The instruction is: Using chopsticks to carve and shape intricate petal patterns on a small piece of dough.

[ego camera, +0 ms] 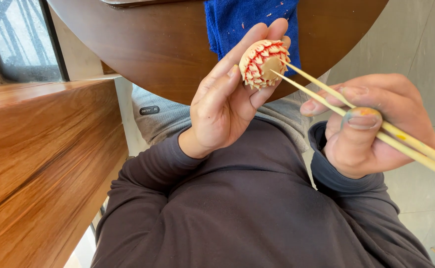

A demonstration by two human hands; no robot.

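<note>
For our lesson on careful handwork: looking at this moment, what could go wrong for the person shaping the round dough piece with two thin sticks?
1. The two thin sticks touch the smooth centre of the dough piece; too hard a push might dent it or flatten the red-edged petals.
2. The left hand grips the piece by fingertips only, off the table; it might slip.
3. The right hand has colour on its thumb, which might smear.
</note>
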